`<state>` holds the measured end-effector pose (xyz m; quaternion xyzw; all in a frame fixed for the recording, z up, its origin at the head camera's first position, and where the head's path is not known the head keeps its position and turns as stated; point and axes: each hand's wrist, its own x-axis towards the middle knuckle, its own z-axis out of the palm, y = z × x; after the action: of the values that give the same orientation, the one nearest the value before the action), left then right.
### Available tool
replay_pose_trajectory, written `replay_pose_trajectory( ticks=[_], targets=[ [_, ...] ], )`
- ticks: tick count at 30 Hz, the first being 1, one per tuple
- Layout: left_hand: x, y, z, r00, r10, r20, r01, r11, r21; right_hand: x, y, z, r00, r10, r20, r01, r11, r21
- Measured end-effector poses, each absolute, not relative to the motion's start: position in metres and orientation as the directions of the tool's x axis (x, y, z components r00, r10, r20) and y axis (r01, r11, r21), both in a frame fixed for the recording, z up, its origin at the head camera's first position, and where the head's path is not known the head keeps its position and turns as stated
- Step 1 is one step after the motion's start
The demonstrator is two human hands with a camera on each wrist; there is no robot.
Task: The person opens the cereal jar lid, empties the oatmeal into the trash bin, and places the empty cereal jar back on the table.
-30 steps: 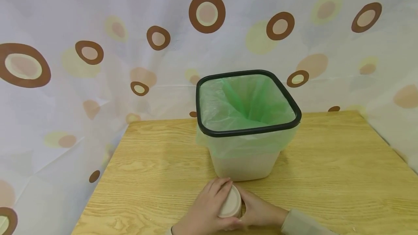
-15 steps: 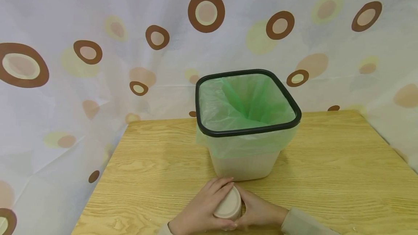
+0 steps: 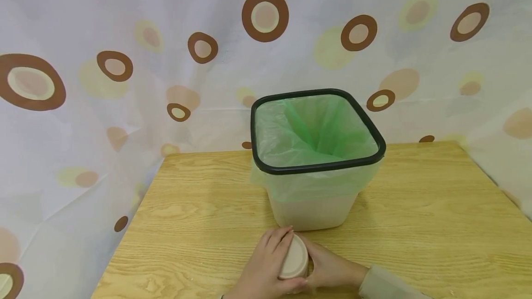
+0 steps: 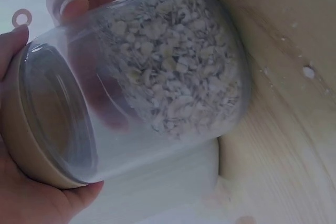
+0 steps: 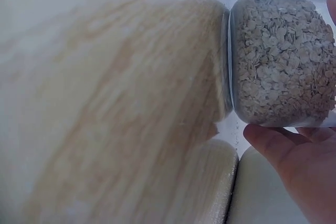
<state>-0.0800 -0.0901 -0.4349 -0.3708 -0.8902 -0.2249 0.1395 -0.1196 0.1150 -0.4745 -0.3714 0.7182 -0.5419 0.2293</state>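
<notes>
A clear jar [image 4: 126, 150] of rolled oats [image 5: 283, 61], topped by a round beige lid [image 3: 296, 258], stands at the table's near side. My left hand [image 3: 262, 264] grips the lid, its fingers along the far left edge and the thumb on the near side. Lower down, my right hand [image 3: 332, 266] holds the transparent body from the right. In the left wrist view, the lid sits on the jar's mouth, and the oats fill roughly the lower part. The head view hides most of the body behind both hands.
Just beyond the hands stands a whitish bin [image 3: 313, 213] with a black square rim [image 3: 320, 168] and a green plastic liner [image 3: 316, 128]. Small crumbs [image 4: 308, 72] dot the wooden table [image 3: 195, 211]. A patterned sheet [image 3: 224, 77] covers the walls behind.
Half a second ago my left hand lay a little lower and further left, exposing more of the lid; now it is turned back round it. My right hand keeps its place.
</notes>
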Motion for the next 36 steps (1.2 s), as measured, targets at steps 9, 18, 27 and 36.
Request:
replay_pose_trajectory(
  ticks=[9,18,27,36],
  targets=[
    [-0.090,-0.095,-0.422,-0.663,0.663,0.347,0.748,0.567,0.344,-0.120,0.116,-0.470,-0.614,-0.785,0.080,-0.316,0.152,-0.936],
    [-0.102,-0.098,-0.423,-0.566,0.748,0.346,0.820,0.468,0.328,-0.120,0.119,-0.470,-0.609,-0.791,0.059,-0.329,0.184,-0.926],
    [-0.097,-0.096,-0.428,-0.601,0.706,0.375,0.799,0.510,0.320,-0.121,0.117,-0.471,-0.597,-0.796,0.095,-0.344,0.148,-0.927],
    [-0.091,-0.089,-0.433,-0.640,0.626,0.446,0.765,0.575,0.291,-0.122,0.116,-0.474,-0.605,-0.792,0.086,-0.329,0.150,-0.933]
  ],
)
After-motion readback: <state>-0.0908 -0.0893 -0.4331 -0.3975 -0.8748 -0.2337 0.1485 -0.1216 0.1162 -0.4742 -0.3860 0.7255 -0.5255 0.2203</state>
